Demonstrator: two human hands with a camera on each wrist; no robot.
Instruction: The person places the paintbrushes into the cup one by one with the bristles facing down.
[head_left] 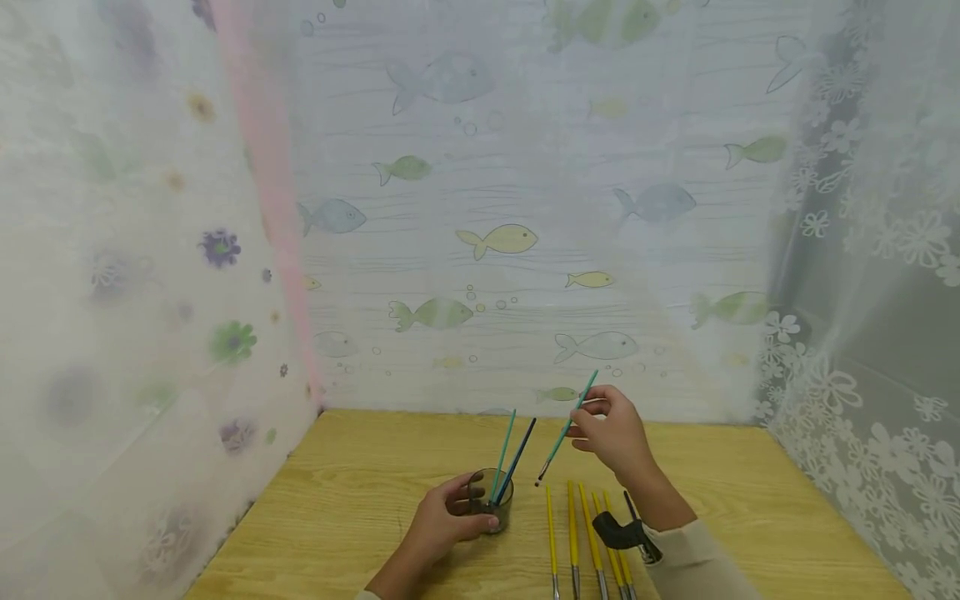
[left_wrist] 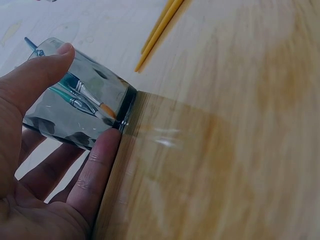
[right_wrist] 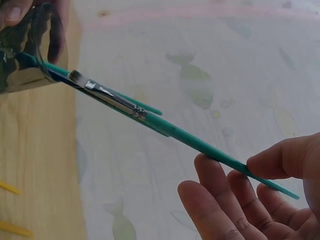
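Note:
A dark-tinted glass (head_left: pixel 498 518) stands on the wooden table, with a teal brush (head_left: pixel 505 450) and a dark blue brush (head_left: pixel 519 457) leaning in it, bristles down. My left hand (head_left: pixel 442 521) grips the glass, thumb on one side and fingers around the other, as the left wrist view also shows (left_wrist: pixel 45 130). To the right of the glass, my right hand (head_left: pixel 615 429) pinches another teal brush (head_left: pixel 567 427) by its handle between thumb and fingers. That brush slants with its bristles down, above the table; the right wrist view shows its metal ferrule (right_wrist: pixel 117 100).
Several yellow-handled brushes (head_left: pixel 573 525) lie side by side on the table (head_left: pixel 337 492) to the right of the glass, partly beneath my right wrist. A dark handle (head_left: pixel 630 505) lies beside them. A fish-patterned curtain (head_left: pixel 510 167) hangs behind the table, with flowered sheets at both sides.

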